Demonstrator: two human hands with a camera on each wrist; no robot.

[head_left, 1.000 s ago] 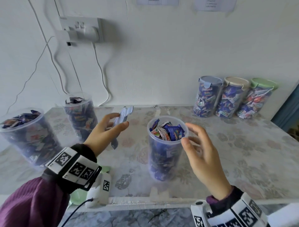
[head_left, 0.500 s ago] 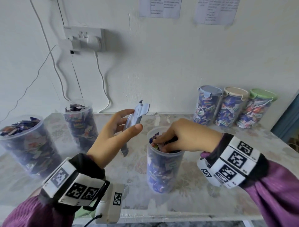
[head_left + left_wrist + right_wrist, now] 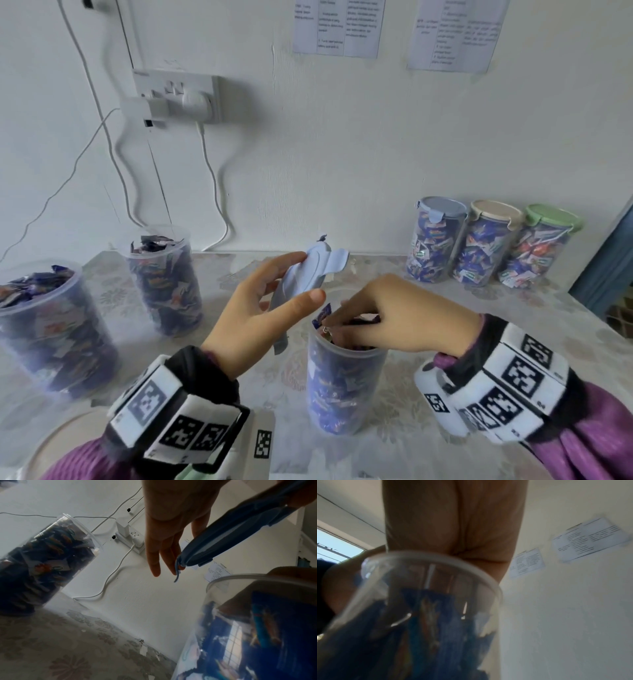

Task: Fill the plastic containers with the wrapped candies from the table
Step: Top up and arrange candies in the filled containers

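Nearest, the right hand (image 3: 397, 315) is bent down over the open plastic container (image 3: 346, 380), fingertips pushed in among the wrapped candies (image 3: 337, 394) at its mouth; whether anything is pinched cannot be told. Just left of it, the left hand (image 3: 260, 318) is raised, a pale blue lid (image 3: 308, 274) gripped between thumb and fingers. The container is stood on a worktop (image 3: 479, 329) covered in a faded floral sheet. Left of the left hand, two more open containers (image 3: 51, 329) are seen, filled with candies. Beyond the right hand, three lidded containers (image 3: 493, 243) are lined against the white wall (image 3: 342, 154). On the wall, a socket with chargers and cables (image 3: 178, 99) and printed sheets (image 3: 337, 27) are fixed.
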